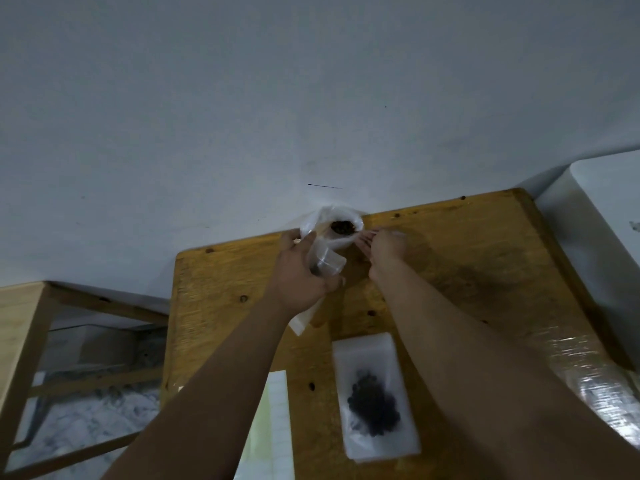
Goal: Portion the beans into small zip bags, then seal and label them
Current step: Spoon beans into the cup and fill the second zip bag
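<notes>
Your left hand [304, 275] grips the small zip bag [327, 263]; keep its mouth wide beside the bean sack [341, 228] at 12 o'clock on the table [467, 258]. Your right hand [386, 245] is at the sack's rim; whether it pinches, I cannot tell.

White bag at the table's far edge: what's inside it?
Dark beans show in the open mouth of the white bag. Its cloudy wall and the left hand hide how far down they go.
</notes>
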